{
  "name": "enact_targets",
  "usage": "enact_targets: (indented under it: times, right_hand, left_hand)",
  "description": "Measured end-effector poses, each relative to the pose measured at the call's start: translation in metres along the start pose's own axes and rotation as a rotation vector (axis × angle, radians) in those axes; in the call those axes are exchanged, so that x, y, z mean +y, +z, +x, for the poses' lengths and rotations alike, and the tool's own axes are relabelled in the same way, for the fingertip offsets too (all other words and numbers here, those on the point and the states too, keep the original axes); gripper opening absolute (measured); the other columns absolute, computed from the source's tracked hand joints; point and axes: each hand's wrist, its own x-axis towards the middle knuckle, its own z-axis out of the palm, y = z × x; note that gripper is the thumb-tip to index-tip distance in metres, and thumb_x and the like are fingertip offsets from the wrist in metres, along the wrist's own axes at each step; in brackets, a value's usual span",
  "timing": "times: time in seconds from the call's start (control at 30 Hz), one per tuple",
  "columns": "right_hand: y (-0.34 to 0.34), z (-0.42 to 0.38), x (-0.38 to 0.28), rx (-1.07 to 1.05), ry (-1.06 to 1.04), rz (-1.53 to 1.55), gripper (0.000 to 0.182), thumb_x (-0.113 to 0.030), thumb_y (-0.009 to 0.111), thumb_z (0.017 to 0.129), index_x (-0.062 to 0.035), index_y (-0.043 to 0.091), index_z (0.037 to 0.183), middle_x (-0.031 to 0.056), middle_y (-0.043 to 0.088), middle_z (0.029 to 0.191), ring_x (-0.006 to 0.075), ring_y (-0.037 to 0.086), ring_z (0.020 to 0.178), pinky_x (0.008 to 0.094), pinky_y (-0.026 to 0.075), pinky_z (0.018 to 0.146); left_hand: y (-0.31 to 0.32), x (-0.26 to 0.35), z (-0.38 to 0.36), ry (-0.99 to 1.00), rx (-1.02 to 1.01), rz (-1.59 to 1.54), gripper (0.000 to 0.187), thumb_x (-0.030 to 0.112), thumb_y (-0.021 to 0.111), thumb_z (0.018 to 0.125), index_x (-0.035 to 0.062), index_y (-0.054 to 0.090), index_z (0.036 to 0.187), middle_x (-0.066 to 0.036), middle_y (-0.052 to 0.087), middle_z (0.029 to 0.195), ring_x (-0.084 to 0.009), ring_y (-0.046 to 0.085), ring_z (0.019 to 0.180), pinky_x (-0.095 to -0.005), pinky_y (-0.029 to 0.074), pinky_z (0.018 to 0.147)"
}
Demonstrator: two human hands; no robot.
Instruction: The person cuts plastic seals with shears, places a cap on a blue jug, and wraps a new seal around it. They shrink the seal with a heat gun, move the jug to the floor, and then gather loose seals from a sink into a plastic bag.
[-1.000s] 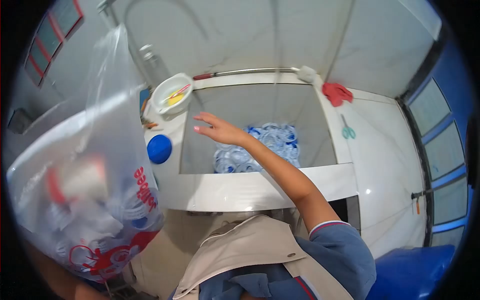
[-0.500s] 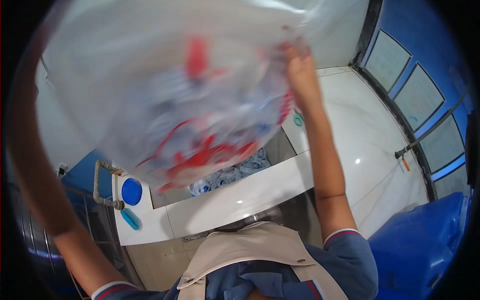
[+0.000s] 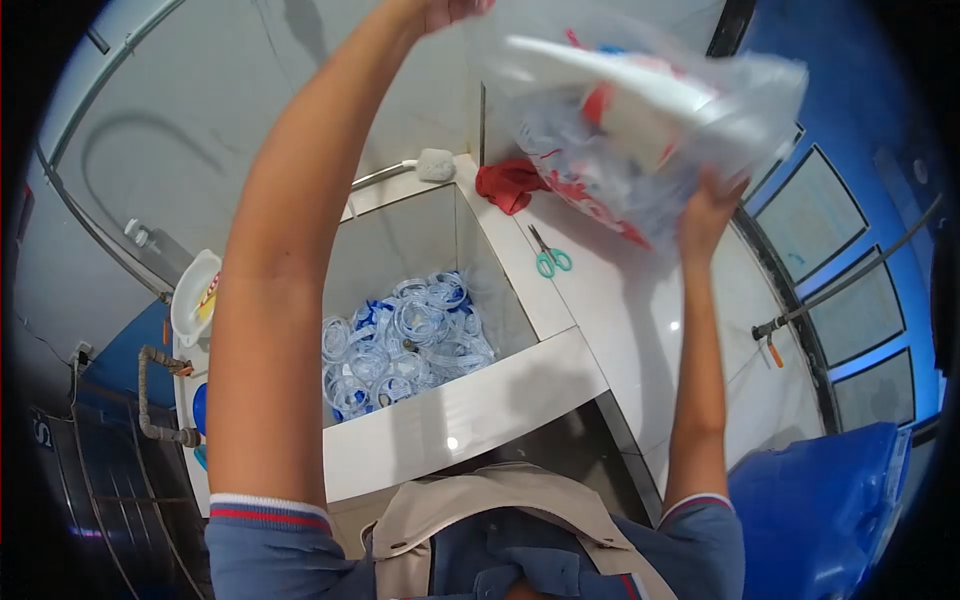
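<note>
A large see-through plastic bag (image 3: 610,140) with red print hangs at the upper right, blurred by motion, with pale, crumpled contents showing through. My right hand (image 3: 710,205) is closed on its lower right side, the fingers partly behind the film. At the top edge of the view, my left hand (image 3: 452,12) is partly cut off; its fingers look curled at the bag's upper left edge. Below, clear round plastic pieces (image 3: 410,335), several with blue parts, lie heaped in a tiled basin (image 3: 400,232).
Green-handled scissors (image 3: 551,260) and a red cloth (image 3: 510,186) lie on the white counter (image 3: 640,330). A brush-like tool (image 3: 433,165) rests at the basin's back rim. A white dish (image 3: 192,300) stands left, a blue bin (image 3: 815,510) at lower right.
The bag has moved up and to the right, uncovering the basin, scissors and red cloth. My left arm has swung from the far left to the top middle; my right hand has moved right and down.
</note>
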Motion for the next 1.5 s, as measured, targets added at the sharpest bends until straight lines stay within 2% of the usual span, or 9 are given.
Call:
enact_targets:
  times: [0.07,0.17,0.5,0.57,0.6,0.67,0.9,1.17,1.5]
  right_hand:
    - [-0.012,-0.079,0.038,-0.089,0.126,-0.358,0.073,-0.023,0.057,0.088,0.0070,0.014,0.139,0.0261,0.018,0.144,0.0335,0.017,0.134,0.0390,0.013,0.109]
    - [-0.019,-0.132,0.024,-0.257,0.064,-0.142,0.089,-0.020,0.065,0.081,-0.0006,0.000,0.139,0.0220,0.015,0.142,0.0311,0.019,0.132,0.0409,0.011,0.109]
    - [-0.002,-0.085,-0.137,-0.195,-0.279,-0.673,0.077,-0.013,0.070,0.069,-0.0062,0.031,0.134,0.0178,0.036,0.119,0.0304,0.038,0.113,0.0380,0.030,0.100]
    - [0.007,-0.075,-0.144,-0.471,0.177,-0.612,0.052,-0.004,0.059,0.073,-0.0085,0.048,0.123,0.0145,0.051,0.104,0.0268,0.050,0.087,0.0337,0.043,0.086]
    - [0.013,-0.075,-0.141,-0.331,-0.029,-0.605,0.043,0.005,0.045,0.074,-0.0028,0.052,0.116,0.0119,0.059,0.090,0.0208,0.055,0.076,0.0293,0.046,0.078]
    - [0.012,-0.074,-0.131,-0.247,-0.001,-0.440,0.045,0.007,0.043,0.073,-0.0019,0.051,0.117,0.0132,0.058,0.098,0.0202,0.056,0.082,0.0308,0.045,0.079]
    - [0.033,-0.086,-0.144,-0.243,0.178,0.182,0.076,0.014,0.037,0.069,-0.0085,0.017,0.138,0.0212,0.028,0.137,0.0210,0.060,0.076,0.0260,0.048,0.064]
    - [0.038,-0.083,-0.129,-0.201,0.142,0.291,0.088,0.015,0.035,0.065,-0.0144,0.004,0.142,0.0228,0.025,0.139,0.0207,0.061,0.069,0.0268,0.050,0.062]
    - [0.056,-0.092,-0.122,-0.270,0.173,0.261,0.084,0.016,0.033,0.065,-0.0097,0.010,0.142,0.0216,0.024,0.140,0.0216,0.061,0.071,0.0244,0.048,0.061]
  left_hand:
    - [-0.023,-0.061,0.000,-0.117,-0.092,0.165,0.032,0.027,0.047,0.090,0.0056,0.054,0.112,0.000,0.061,0.076,-0.0102,0.056,0.061,-0.0247,0.048,0.061]
    - [-0.015,-0.095,-0.021,0.005,0.072,-0.038,0.030,0.016,0.043,0.082,0.0080,0.054,0.109,0.001,0.050,0.059,-0.0073,0.048,0.052,-0.0217,0.042,0.050]
    - [-0.026,-0.098,-0.051,0.028,0.094,0.151,0.038,0.021,0.050,0.083,0.0061,0.047,0.118,0.001,0.052,0.067,-0.0069,0.049,0.059,-0.0223,0.043,0.060]
    - [-0.025,-0.103,-0.055,0.113,0.226,0.461,0.040,0.021,0.054,0.083,0.0034,0.047,0.118,-0.006,0.057,0.074,-0.0168,0.056,0.068,-0.0307,0.047,0.068]
    - [-0.020,-0.100,-0.062,0.119,0.225,0.457,0.040,0.021,0.054,0.083,0.0034,0.047,0.118,-0.006,0.057,0.074,-0.0168,0.056,0.068,-0.0307,0.047,0.068]
    - [-0.001,-0.098,-0.083,0.813,0.716,1.623,0.039,0.022,0.060,0.081,0.0033,0.049,0.115,-0.013,0.060,0.084,-0.0295,0.058,0.079,-0.0390,0.047,0.077]
    - [0.120,-0.165,-0.070,-0.103,-0.508,1.244,0.103,0.062,0.064,0.062,0.0119,0.021,0.142,-0.026,0.060,0.105,-0.0393,0.056,0.103,-0.0422,0.046,0.084]
    - [0.155,-0.274,-0.042,-0.309,-0.376,1.305,0.117,0.049,0.079,0.054,0.0299,0.006,0.144,-0.050,0.012,0.129,-0.0605,0.027,0.121,-0.0538,0.042,0.089]
    - [0.097,-0.228,-0.045,-0.202,-0.626,1.143,0.097,0.045,0.071,0.067,0.0065,0.020,0.140,-0.032,0.041,0.127,-0.0407,0.040,0.122,-0.0444,0.036,0.098]
